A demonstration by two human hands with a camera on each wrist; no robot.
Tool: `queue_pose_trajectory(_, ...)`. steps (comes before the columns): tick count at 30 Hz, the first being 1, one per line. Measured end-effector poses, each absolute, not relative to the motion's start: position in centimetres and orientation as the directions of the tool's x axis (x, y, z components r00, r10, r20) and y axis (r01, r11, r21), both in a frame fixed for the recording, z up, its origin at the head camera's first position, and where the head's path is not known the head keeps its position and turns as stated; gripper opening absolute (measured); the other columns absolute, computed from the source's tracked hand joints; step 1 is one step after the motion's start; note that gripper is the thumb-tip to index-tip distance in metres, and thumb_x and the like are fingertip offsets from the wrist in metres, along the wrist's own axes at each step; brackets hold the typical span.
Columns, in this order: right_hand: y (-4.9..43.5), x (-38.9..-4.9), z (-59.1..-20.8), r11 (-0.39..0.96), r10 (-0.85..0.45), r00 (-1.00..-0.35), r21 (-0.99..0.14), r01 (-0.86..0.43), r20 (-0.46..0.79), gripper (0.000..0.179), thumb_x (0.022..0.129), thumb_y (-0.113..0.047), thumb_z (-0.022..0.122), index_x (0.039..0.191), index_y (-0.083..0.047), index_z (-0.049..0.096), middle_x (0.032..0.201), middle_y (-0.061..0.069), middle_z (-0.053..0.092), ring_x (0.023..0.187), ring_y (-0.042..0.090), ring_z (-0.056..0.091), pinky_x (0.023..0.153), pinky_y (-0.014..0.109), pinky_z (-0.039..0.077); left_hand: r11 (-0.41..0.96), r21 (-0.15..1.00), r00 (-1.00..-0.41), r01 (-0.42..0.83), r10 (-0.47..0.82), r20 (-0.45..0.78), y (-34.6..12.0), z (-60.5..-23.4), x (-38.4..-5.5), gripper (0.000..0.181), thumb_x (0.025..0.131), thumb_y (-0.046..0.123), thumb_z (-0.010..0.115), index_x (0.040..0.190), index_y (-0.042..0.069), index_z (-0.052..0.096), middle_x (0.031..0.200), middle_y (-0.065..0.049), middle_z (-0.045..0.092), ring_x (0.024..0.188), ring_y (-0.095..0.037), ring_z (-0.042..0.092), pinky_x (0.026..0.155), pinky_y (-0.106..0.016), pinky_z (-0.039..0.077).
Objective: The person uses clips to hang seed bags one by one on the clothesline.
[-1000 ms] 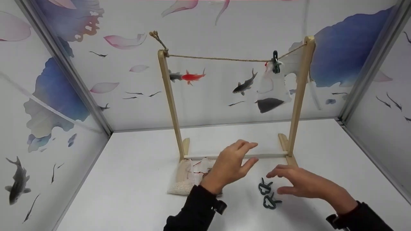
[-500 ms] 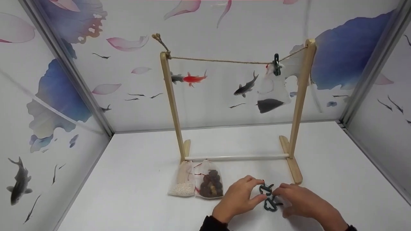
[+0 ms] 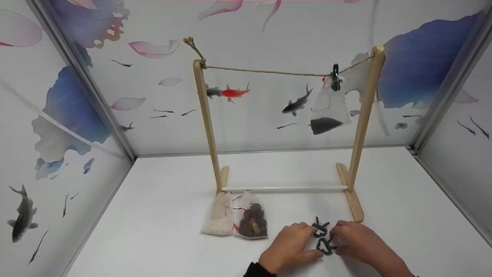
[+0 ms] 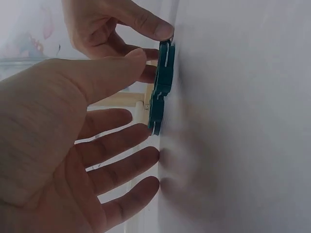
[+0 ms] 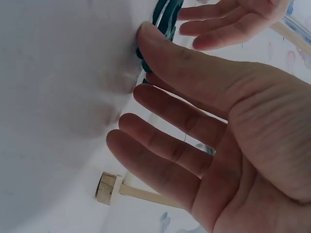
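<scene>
Two dark green plastic clips lie on the white table in the head view, the far clip (image 3: 319,227) just behind the near clip (image 3: 325,246). My left hand (image 3: 290,248) is at their left, fingers spread and loosely bent, with fingertips close to the far clip. In the left wrist view its thumb stands apart from its fingers. From the other side, my right hand (image 3: 363,242) pinches the near clip's handle end between thumb and forefinger; its other fingers are extended in the right wrist view.
A wooden frame (image 3: 207,123) stands behind, a rope (image 3: 265,71) strung across its top. From the rope hangs a mesh bag (image 3: 326,104) with dark contents, held by a dark clip (image 3: 335,79). A bag of pale grains (image 3: 218,225) and one of brown balls (image 3: 252,223) lie left.
Both hands have come down to the table beside the clips, the left moving away from above the bags. The right hand has taken hold of the near clip, which has turned slightly.
</scene>
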State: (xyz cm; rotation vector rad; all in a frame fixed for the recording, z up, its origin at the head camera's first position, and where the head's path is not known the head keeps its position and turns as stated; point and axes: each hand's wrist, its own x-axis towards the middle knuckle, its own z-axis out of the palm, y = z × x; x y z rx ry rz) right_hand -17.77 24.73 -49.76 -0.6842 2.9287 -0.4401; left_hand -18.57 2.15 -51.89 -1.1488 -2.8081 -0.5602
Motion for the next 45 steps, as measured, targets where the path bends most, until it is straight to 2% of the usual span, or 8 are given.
queue_pose_trajectory(5,24.55,-17.67,-50.06,0.852,-0.461,-0.887,-0.281,-0.441,-0.006,0.027,0.066,-0.016,0.094,0.086,-0.015,0.076,0.082,-0.011,0.064,0.074,0.010,0.062,0.068,0.037,0.054,0.690,0.232,-0.727,0.685,0.669,0.155,2.18,-52.06,-18.33,0.050,0.085,0.052,0.076,0.120,0.017,0.071,0.112,0.008,0.066,0.100,-0.005,0.059,0.082,-0.021,0.047)
queue_pose_trajectory(9,24.46,-17.60,-50.43,0.844,-0.477,-0.879,-0.271,-0.463,0.018,0.026,0.070,-0.019,0.092,0.087,-0.014,0.074,0.081,-0.009,0.065,0.072,0.012,0.063,0.065,0.037,0.053,0.699,0.213,-0.729,0.683,0.670,0.137,2.26,-52.15,-18.24,0.046,0.083,0.051,0.078,0.116,0.018,0.071,0.114,0.010,0.064,0.102,-0.005,0.057,0.083,-0.021,0.045)
queue_pose_trajectory(15,24.52,-17.63,-50.70,0.826,-0.491,-0.868,-0.280,-0.489,0.066,0.026,0.072,-0.020,0.091,0.089,-0.014,0.073,0.084,-0.007,0.067,0.074,0.015,0.065,0.065,0.037,0.054,0.699,0.241,-0.736,0.673,0.665,0.126,2.32,-52.11,-18.49,0.039,0.085,0.045,0.079,0.112,0.019,0.073,0.110,0.012,0.063,0.101,-0.004,0.055,0.078,-0.020,0.042)
queue_pose_trajectory(22,24.20,-17.57,-50.52,0.849,-0.439,-0.898,-0.323,-0.418,0.007,0.027,0.074,-0.026,0.090,0.092,-0.016,0.074,0.086,-0.008,0.066,0.075,0.014,0.065,0.068,0.038,0.055,0.698,0.237,-0.735,0.676,0.663,0.142,2.28,-52.27,-18.54,0.036,0.086,0.045,0.078,0.110,0.018,0.073,0.109,0.012,0.063,0.099,-0.004,0.055,0.076,-0.019,0.041)
queue_pose_trajectory(34,24.22,-17.42,-50.66,0.836,-0.481,-0.874,-0.266,-0.480,0.064,0.025,0.077,-0.028,0.086,0.090,-0.014,0.070,0.082,-0.006,0.064,0.064,0.010,0.058,0.059,0.035,0.051,0.679,0.262,-0.725,0.685,0.671,0.155,2.18,-52.25,-18.59,0.032,0.088,0.044,0.075,0.107,0.018,0.072,0.108,0.012,0.063,0.099,-0.004,0.055,0.077,-0.020,0.043)
queue_pose_trajectory(39,24.37,-17.59,-50.55,0.838,-0.482,-0.876,-0.279,-0.470,0.027,0.025,0.077,-0.030,0.086,0.089,-0.015,0.071,0.081,-0.008,0.064,0.065,0.009,0.056,0.060,0.036,0.050,0.679,0.263,-0.723,0.686,0.676,0.143,2.14,-52.06,-18.58,0.034,0.088,0.044,0.075,0.109,0.017,0.072,0.110,0.011,0.063,0.101,-0.004,0.055,0.078,-0.020,0.043)
queue_pose_trajectory(45,24.57,-17.75,-49.98,0.848,-0.466,-0.884,-0.309,-0.430,-0.047,0.021,0.079,-0.031,0.085,0.089,-0.017,0.072,0.080,-0.010,0.067,0.070,0.009,0.062,0.063,0.038,0.052,0.661,0.312,-0.723,0.683,0.674,0.153,1.91,-51.84,-18.59,0.033,0.089,0.044,0.075,0.107,0.017,0.073,0.107,0.011,0.064,0.098,-0.004,0.055,0.079,-0.020,0.043)
